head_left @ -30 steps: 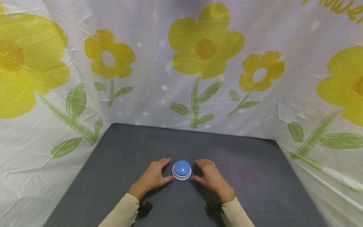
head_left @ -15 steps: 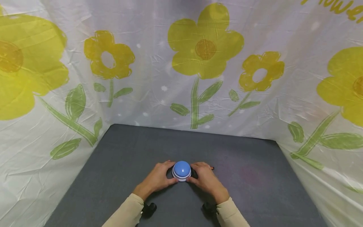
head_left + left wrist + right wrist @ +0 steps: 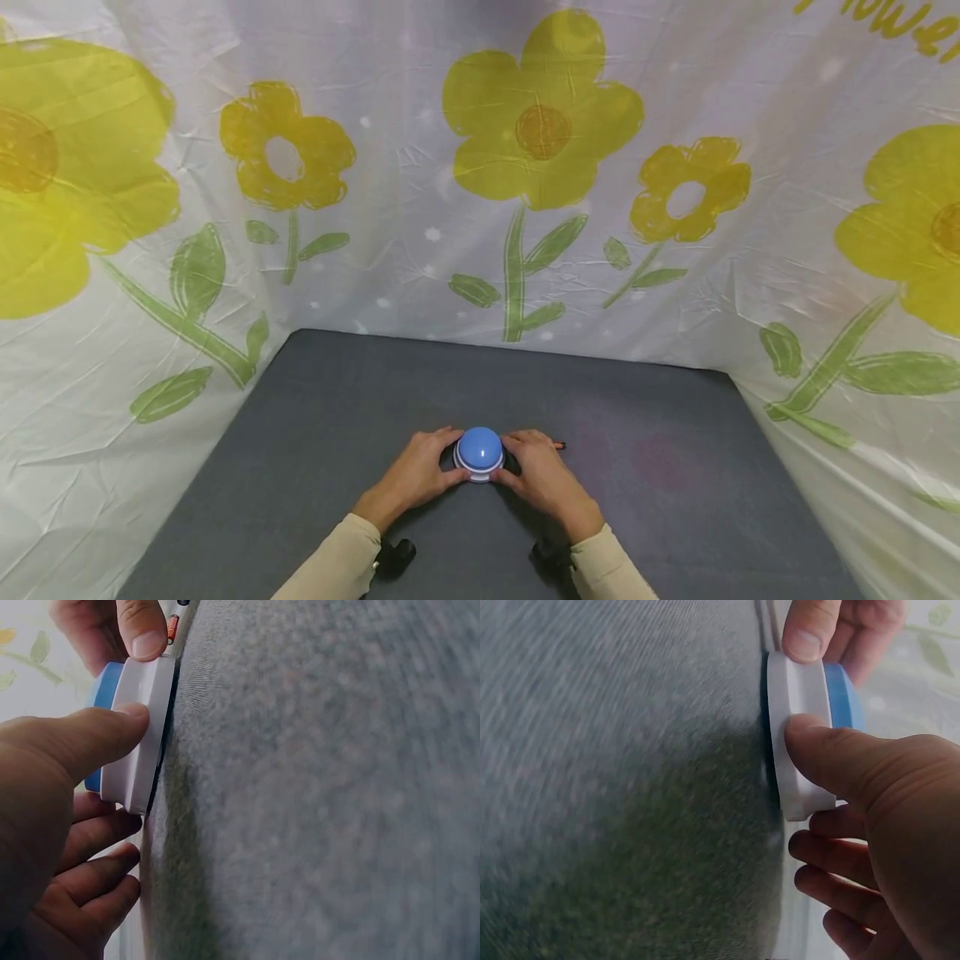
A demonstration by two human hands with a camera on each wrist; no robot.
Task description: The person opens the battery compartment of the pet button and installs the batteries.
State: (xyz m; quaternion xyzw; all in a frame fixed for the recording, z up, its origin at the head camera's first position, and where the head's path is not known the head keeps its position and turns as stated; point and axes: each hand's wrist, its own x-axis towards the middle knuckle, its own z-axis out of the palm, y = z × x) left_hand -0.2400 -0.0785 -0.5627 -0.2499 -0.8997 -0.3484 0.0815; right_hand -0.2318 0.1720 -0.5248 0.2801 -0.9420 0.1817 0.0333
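A round push button with a blue dome (image 3: 481, 447) and a white base (image 3: 135, 742) is between my two hands on the dark table. My left hand (image 3: 415, 470) grips its left side, thumb on the near edge of the base and fingers curled round the far side. From the right, my right hand (image 3: 542, 472) holds it the same way, its thumb (image 3: 817, 750) pressed on the white base. The base's dark underside sits right at the table surface in both wrist views.
A small orange and black object (image 3: 560, 445) lies just beyond my right hand, partly hidden by it. The dark grey table (image 3: 360, 392) ends at a white curtain (image 3: 397, 250) printed with yellow flowers, which surrounds it on the back and sides.
Both hands have closed inward from either side and taken hold of the button's base. The small orange and black object came into view as the right hand moved left.
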